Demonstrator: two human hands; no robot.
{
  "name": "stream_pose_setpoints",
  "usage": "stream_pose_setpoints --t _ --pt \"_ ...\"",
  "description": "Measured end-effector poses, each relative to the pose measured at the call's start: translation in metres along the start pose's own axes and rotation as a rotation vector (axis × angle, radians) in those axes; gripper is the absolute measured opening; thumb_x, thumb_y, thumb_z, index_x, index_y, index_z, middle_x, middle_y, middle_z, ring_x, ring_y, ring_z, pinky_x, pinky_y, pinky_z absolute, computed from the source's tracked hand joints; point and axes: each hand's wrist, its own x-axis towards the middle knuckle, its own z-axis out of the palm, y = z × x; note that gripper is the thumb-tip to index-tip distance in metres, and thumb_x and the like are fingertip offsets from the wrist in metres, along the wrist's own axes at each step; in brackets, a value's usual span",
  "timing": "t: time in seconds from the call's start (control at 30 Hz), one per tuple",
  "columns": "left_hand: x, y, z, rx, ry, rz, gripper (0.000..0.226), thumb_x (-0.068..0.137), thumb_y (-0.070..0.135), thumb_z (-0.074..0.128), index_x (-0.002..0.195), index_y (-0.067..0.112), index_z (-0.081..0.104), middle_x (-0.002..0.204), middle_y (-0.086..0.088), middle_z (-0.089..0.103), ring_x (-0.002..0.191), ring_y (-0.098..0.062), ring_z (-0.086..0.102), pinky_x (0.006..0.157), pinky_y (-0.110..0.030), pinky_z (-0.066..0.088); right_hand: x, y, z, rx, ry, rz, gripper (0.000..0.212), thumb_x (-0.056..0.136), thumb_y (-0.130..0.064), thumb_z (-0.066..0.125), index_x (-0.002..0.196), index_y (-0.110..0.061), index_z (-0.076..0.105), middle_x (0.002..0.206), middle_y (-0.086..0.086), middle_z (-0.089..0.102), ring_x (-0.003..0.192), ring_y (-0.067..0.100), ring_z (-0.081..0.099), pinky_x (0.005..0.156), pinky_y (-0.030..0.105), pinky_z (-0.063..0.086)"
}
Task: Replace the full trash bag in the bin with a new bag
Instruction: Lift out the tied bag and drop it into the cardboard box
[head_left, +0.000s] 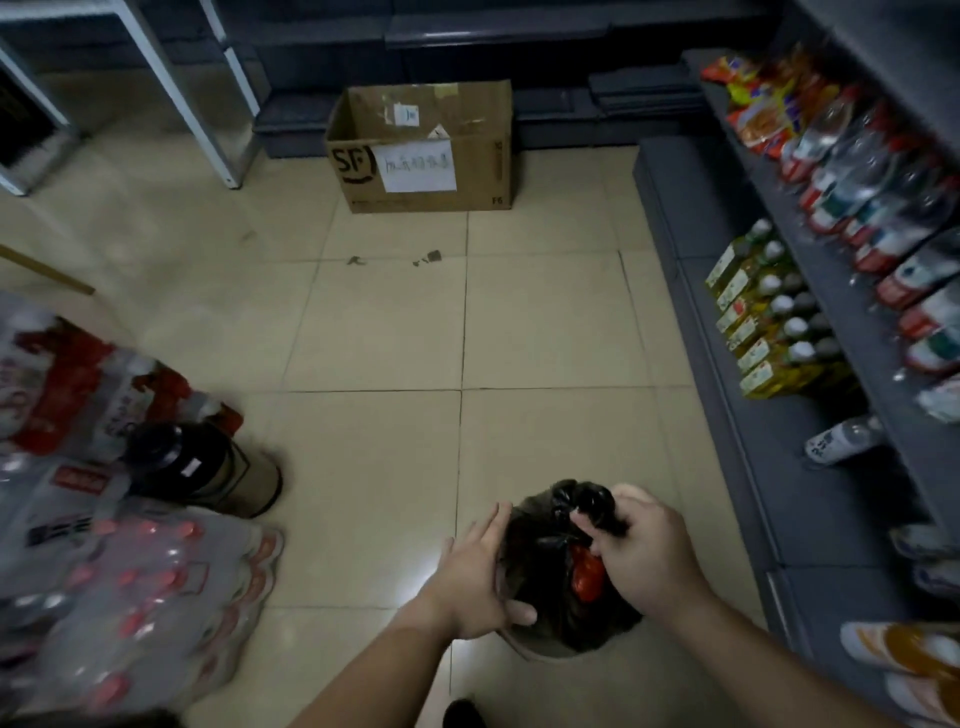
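A full black trash bag (545, 597) sits on the tiled floor near the bottom middle, with something red showing through near its top. My right hand (641, 556) is closed around the bag's gathered, knotted neck. My left hand (480, 582) lies flat against the bag's left side, fingers spread, thumb curled under the edge. A pale rim of the bin (519, 647) peeks out below the bag; the rest of the bin is hidden by the bag.
A cardboard box (421, 150) stands on the floor ahead. Dark shelves (779, 364) with bottles and snack packets line the right side. Shrink-wrapped bottle packs (130, 597) and a dark cylindrical container (208, 467) crowd the left. Metal rack legs (208, 104) stand at top left.
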Motion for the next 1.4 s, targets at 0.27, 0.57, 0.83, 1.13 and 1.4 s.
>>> stream_pose_setpoints --t 0.27,0.57,0.83,1.13,1.4 --pt "-0.149 0.127 -0.138 -0.241 0.223 0.102 0.127 0.058 0.057 0.085 0.155 0.043 0.004 0.161 0.018 0.006 0.15 -0.004 0.001 0.12 -0.027 0.013 0.001 -0.223 -0.135 0.014 -0.105 0.079 0.028 0.085 -0.021 0.077 0.06 -0.012 0.066 0.065 0.003 0.067 0.059 0.004 0.063 0.056 0.011 0.041" --pt "-0.166 0.123 -0.209 -0.379 0.336 0.124 0.13 0.056 0.058 0.087 0.156 0.039 0.007 0.164 0.01 0.001 0.148 0.0 -0.005 0.115 -0.021 0.006 0.03 -0.343 -0.148 0.038 -0.121 0.021 0.016 0.082 -0.029 0.078 0.074 -0.017 0.072 0.059 0.003 0.072 0.058 0.015 0.067 0.066 0.033 0.051" --pt "-0.13 0.068 -0.309 -0.428 0.311 0.193 0.138 0.047 0.071 0.086 0.156 0.045 0.006 0.166 0.011 -0.002 0.143 0.013 -0.012 0.119 -0.027 0.008 0.094 -0.415 -0.105 0.097 -0.068 0.055 0.01 0.083 -0.025 0.076 0.076 -0.02 0.074 0.061 0.006 0.072 0.061 0.016 0.069 0.071 0.037 0.054" --pt "-0.054 0.031 -0.44 -0.411 0.286 0.186 0.137 0.055 0.05 0.09 0.158 0.037 0.001 0.168 0.005 -0.005 0.148 0.001 -0.015 0.115 -0.022 0.004 0.222 -0.461 -0.047 0.156 -0.037 0.029 0.015 0.086 -0.026 0.074 0.076 -0.015 0.073 0.061 0.003 0.07 0.06 0.015 0.067 0.068 0.032 0.051" --pt "0.068 0.011 -0.573 -0.41 0.28 0.175 0.137 0.056 0.053 0.091 0.156 0.039 -0.001 0.168 0.007 -0.008 0.148 0.001 -0.017 0.116 -0.024 0.005 0.401 -0.505 -0.015 0.159 -0.053 -0.024 0.021 0.086 -0.026 0.075 0.068 -0.016 0.072 0.063 0.001 0.071 0.062 0.009 0.067 0.07 0.03 0.05"
